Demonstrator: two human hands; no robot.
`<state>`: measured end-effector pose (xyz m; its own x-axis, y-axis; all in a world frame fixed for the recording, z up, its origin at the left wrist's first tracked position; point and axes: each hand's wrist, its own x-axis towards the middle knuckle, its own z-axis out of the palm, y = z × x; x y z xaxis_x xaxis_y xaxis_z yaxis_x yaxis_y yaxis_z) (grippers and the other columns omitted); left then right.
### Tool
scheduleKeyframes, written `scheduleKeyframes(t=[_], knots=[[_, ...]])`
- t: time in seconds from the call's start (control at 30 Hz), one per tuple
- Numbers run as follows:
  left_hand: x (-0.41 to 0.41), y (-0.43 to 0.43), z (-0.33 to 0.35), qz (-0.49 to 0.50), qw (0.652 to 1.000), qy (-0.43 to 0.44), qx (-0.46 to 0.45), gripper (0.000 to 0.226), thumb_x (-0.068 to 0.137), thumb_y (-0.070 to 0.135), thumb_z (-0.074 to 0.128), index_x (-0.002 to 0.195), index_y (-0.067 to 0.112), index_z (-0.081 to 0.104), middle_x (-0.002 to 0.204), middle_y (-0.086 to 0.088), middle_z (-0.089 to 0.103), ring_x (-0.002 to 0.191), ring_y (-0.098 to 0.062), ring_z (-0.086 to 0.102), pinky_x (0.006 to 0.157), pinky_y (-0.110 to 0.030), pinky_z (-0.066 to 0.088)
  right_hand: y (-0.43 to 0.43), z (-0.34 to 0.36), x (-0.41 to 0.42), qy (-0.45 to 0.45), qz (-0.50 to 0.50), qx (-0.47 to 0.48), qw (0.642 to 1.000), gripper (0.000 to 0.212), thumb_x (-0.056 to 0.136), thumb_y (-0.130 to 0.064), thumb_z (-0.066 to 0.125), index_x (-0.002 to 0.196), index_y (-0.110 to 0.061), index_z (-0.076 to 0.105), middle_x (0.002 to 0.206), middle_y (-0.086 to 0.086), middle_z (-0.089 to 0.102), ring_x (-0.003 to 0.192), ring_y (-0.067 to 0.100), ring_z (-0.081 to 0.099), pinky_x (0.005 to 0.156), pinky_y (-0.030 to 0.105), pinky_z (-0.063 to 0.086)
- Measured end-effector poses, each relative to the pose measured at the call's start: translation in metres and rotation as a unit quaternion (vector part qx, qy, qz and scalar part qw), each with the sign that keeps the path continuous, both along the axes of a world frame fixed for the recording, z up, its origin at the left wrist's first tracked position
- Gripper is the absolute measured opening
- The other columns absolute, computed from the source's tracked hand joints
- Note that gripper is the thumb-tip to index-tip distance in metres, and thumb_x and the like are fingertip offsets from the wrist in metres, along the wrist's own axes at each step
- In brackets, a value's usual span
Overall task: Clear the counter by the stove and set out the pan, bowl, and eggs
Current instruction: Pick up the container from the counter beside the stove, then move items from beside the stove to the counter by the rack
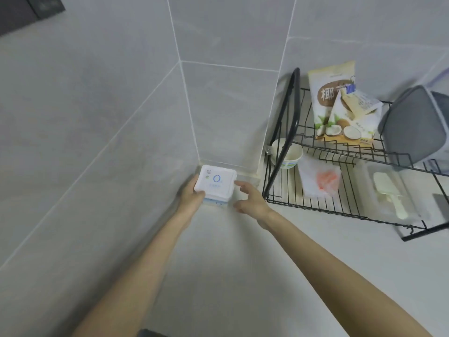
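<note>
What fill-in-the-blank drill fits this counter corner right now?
The left hand grips the white box in the ____ between two tiled walls.
The right hand, holding nothing beside the box, is ____.
The coconut bag stands on the ____ tier of the black wire rack.
Missing words: corner; open; upper.
</note>
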<state>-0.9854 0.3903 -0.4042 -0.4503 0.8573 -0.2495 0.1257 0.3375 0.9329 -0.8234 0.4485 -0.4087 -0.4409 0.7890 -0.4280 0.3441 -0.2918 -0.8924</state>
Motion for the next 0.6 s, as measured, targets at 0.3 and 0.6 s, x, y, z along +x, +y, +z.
scheduleKeyframes(t=[0.3, 0.6], knots=[[0.044, -0.034, 0.019, -0.051, 0.990, 0.111, 0.073, 0.051, 0.091, 0.002, 0.050, 0.139, 0.019, 0.043, 0.137, 0.005, 0.044, 0.122, -0.010, 0.044, 0.092, -0.020, 0.038, -0.038, 0.044, 0.074, -0.036, 0.007, 0.053, 0.998, 0.043, 0.090, -0.004, 0.056, 0.129, -0.020, 0.053, 0.123, -0.001, 0.052, 0.100, 0.014, 0.055, 0.076, 0.023, 0.051], [0.147, -0.037, 0.047, -0.219, 0.966, 0.097, 0.102, 0.040, 0.091, 0.001, 0.049, 0.127, 0.017, 0.053, 0.120, 0.007, 0.058, 0.099, -0.008, 0.057, 0.080, -0.006, 0.041, -0.091, 0.066, 0.196, -0.046, -0.112, 0.076, 0.990, 0.040, 0.089, -0.002, 0.056, 0.123, -0.023, 0.056, 0.118, 0.000, 0.062, 0.086, 0.015, 0.061, 0.084, 0.034, 0.052]])
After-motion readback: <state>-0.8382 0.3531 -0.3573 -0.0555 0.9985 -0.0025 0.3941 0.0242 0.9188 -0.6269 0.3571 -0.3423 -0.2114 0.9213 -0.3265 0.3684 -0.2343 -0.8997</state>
